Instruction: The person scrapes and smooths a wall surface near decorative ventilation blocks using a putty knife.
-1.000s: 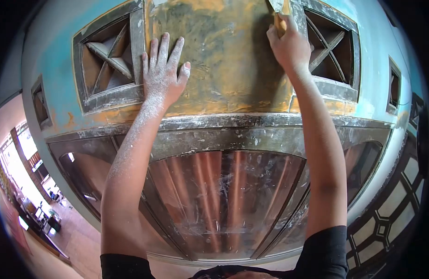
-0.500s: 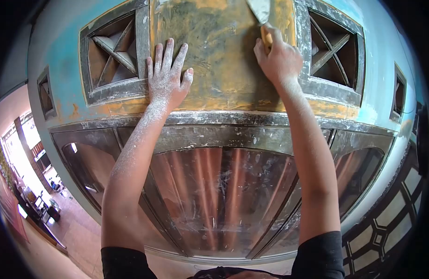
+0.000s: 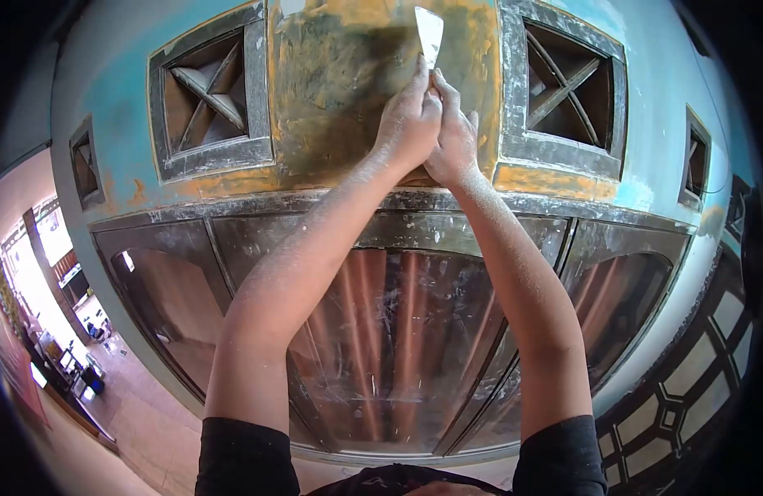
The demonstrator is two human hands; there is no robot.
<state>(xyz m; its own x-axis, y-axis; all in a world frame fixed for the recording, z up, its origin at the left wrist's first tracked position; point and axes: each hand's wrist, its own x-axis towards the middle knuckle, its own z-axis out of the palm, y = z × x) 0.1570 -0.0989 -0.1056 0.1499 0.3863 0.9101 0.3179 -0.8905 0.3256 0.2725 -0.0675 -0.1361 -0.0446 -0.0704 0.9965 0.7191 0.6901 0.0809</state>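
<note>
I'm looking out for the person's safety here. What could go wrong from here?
A finger might get nicked: a fingertip of the left hand lies right beside the base of the scraper, with the right hand close by.

The scraper could slip, since whitish dust shows on the hands and forearms.

If it fell, it might scratch or crack the pane lower down.

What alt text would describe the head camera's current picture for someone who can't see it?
A person's dusty left hand and dusty right hand come together at a flat, pale-bladed scraper pointing upward, before a patchy brown-and-ochre wall panel. Square, dark-framed openings with crossed bars flank it; below are dark-framed glass panes.
</note>
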